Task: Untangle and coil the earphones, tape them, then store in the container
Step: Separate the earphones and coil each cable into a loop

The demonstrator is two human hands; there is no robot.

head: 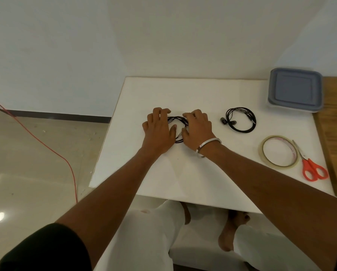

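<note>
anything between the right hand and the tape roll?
Head view: bare white table between the right hand and clear tape roll; the coiled black earphones lie farther back, off that line.

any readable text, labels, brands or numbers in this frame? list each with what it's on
None readable.
Container lid: plain grey, no label visible.
Tape roll: pinkish marks on the inner core, too blurred to read.
Scissors: orange handles, no marking visible.
Earphones under both hands and the coiled earphones: too small to show any print.
</note>
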